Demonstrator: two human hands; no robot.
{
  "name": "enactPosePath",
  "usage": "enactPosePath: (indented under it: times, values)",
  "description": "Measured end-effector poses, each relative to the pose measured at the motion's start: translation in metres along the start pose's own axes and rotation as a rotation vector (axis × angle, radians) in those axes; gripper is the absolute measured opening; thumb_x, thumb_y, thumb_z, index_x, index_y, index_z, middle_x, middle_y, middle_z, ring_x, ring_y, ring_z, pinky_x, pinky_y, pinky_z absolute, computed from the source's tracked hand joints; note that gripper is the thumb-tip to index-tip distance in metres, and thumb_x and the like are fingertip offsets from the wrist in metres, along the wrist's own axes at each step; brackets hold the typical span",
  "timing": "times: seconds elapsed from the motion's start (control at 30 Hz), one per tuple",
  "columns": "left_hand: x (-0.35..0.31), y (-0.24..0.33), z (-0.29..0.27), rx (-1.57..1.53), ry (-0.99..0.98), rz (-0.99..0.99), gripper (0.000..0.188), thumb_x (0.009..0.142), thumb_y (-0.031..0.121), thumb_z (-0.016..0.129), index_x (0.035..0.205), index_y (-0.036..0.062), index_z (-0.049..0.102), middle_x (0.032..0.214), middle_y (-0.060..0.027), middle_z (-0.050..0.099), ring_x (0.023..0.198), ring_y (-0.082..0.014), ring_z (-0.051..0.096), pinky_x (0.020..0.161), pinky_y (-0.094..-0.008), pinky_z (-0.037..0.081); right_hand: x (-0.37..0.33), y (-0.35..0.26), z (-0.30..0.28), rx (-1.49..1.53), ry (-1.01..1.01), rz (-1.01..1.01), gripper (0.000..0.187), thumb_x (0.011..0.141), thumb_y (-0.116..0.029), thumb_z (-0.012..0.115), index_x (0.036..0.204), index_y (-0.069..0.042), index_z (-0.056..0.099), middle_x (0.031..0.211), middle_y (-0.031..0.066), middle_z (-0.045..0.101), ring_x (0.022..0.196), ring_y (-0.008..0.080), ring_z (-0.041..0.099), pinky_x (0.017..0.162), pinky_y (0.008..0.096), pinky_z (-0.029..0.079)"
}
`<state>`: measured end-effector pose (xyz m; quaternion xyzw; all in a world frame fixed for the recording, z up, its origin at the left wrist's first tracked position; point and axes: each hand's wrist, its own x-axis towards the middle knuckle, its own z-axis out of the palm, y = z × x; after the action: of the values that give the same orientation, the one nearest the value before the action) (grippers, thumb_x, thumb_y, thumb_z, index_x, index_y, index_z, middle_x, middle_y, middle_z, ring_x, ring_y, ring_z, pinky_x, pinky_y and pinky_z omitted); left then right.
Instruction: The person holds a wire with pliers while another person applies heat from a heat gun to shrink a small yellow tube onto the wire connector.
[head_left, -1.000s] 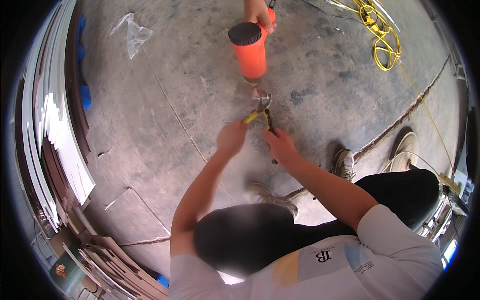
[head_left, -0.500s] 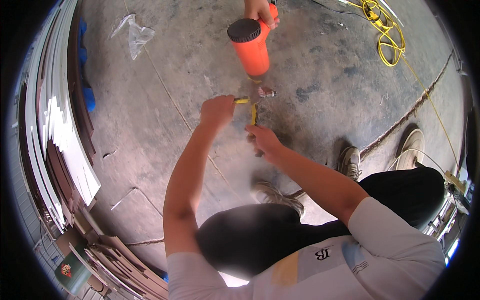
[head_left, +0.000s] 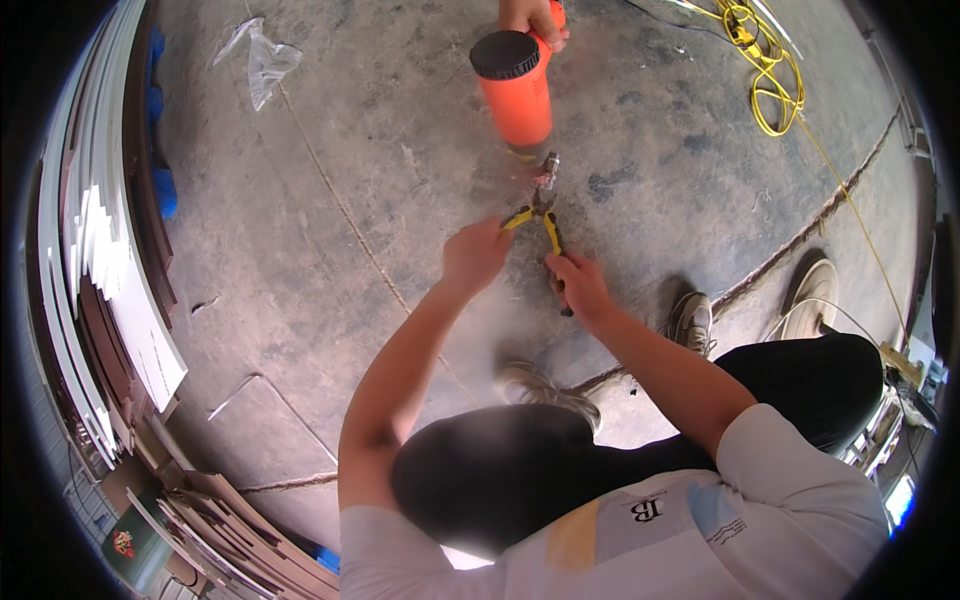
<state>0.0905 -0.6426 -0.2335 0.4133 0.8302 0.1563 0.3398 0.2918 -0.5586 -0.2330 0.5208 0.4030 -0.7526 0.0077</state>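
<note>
My left hand (head_left: 474, 258) is closed round one yellow-and-black handle of a pair of pliers (head_left: 553, 228). Round the other handle, my right hand (head_left: 582, 288) is closed as well. The handles spread apart, and the jaws meet a small shiny metal fitting (head_left: 549, 172) just beyond them; the exact grip is too small to make out. Above the fitting, an orange tool like a heat gun (head_left: 520, 108) with a black round end cap points its nozzle down at it. Another person's hand (head_left: 532, 18) holds that tool by its handle at the top edge.
Concrete floor (head_left: 400, 170) with cracks surrounds the work. Stacked white and brown strips (head_left: 120, 290) line the left side. A clear plastic bag (head_left: 268, 65) lies at far left, a coiled yellow cord (head_left: 770, 85) at far right. Shoes (head_left: 690, 322) stand to the right.
Both my hands and the pliers have shifted to the right. The metal fitting has swung from pointing sideways to pointing away from me. The orange tool has moved slightly right.
</note>
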Motion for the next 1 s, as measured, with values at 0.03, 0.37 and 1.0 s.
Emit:
enactPosePath:
  times: [0.03, 0.37, 1.0]
  values:
    - [-0.002, 0.004, -0.006, -0.006, 0.031, 0.026, 0.028, 0.099, 0.033, 0.059, 0.114, 0.0111, 0.067, 0.094, -0.0166, 0.073, 0.091, -0.0402, 0.07, 0.078, -0.0518, 0.054, 0.002, 0.007, 0.0, -0.017, -0.02, 0.014, 0.027, 0.099, -0.034, 0.064, 0.092, -0.008, 0.065, 0.071, 0.0001, 0.055, 0.057, 0.0098, 0.048, 0.05, 0.0289, 0.037]
    - [0.026, 0.013, -0.041, 0.386, 0.027, 0.263, 0.018, 0.096, 0.023, 0.061, 0.106, 0.0097, 0.066, 0.095, -0.0112, 0.073, 0.087, -0.0351, 0.072, 0.074, -0.049, 0.056, 0.012, 0.011, 0.028, 0.208, -0.172, 0.134, 0.027, 0.105, -0.03, 0.057, 0.116, -0.007, 0.064, 0.073, -0.0016, 0.051, 0.053, 0.0081, 0.038, 0.052, 0.0281, 0.032]
    - [0.059, 0.106, -0.046, 0.72, -0.107, 0.336, 0.005, 0.082, 0.011, 0.07, 0.084, 0.0087, 0.074, 0.086, -0.0118, 0.074, 0.085, -0.0318, 0.075, 0.071, -0.0437, 0.059, 0.03, -0.014, 0.042, 0.349, -0.288, 0.242, 0.025, 0.106, -0.03, 0.047, 0.104, -0.009, 0.062, 0.082, 0.0038, 0.061, 0.049, 0.0088, 0.036, 0.051, 0.0296, 0.032]
